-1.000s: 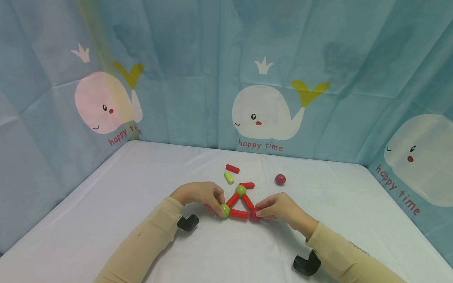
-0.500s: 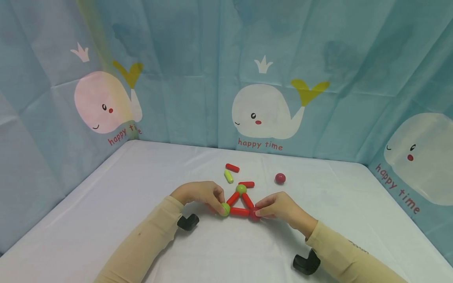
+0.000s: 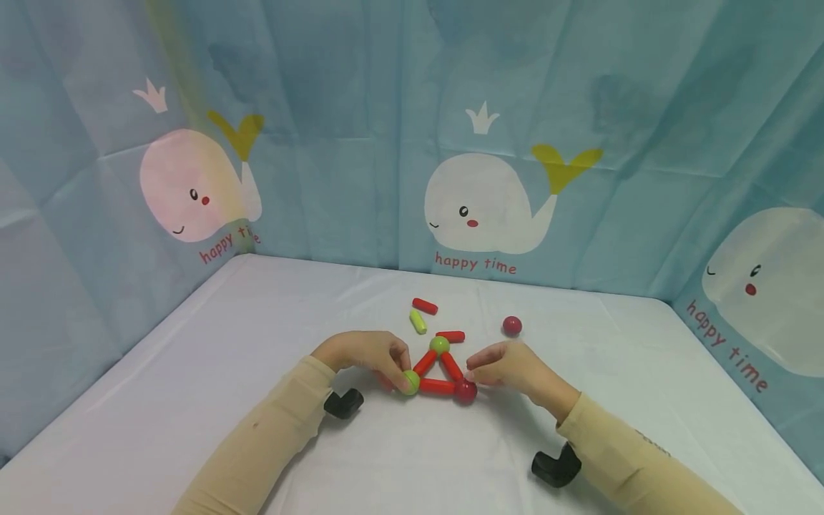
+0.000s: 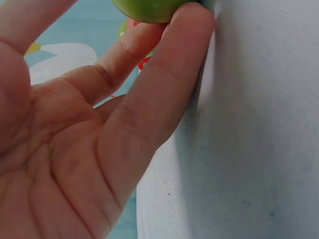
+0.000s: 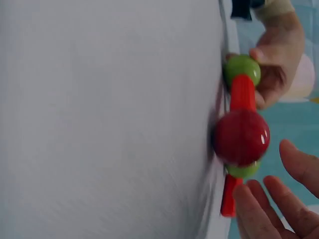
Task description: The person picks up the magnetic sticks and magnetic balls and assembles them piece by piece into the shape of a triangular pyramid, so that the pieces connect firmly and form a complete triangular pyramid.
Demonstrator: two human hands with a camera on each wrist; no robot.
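Observation:
On the white table lies a triangle of three red rods with balls at its corners. My left hand [image 3: 376, 352] pinches the green ball [image 3: 410, 383] at the near left corner; the left wrist view shows fingers against this green ball [image 4: 149, 9]. A dark red ball [image 3: 466, 391] sits at the near right corner, joined to the front red rod [image 3: 437, 386]. Beside it, my right hand [image 3: 515, 368] holds nothing, and in the right wrist view its fingers are spread apart from the red ball [image 5: 242, 137]. Another green ball [image 3: 440, 346] forms the far corner.
Behind the far corner lies a loose red rod [image 3: 450, 336]. Farther back are a yellow-green rod [image 3: 418, 322] and another red rod [image 3: 425, 306]. A separate red ball [image 3: 512, 326] rests to the right. A blue whale-print curtain [image 3: 335, 200] stands behind the table.
The gap between the front red rod and the near red ball has closed. My right hand has let go of that ball and lifted slightly away. My left hand stays on its green ball.

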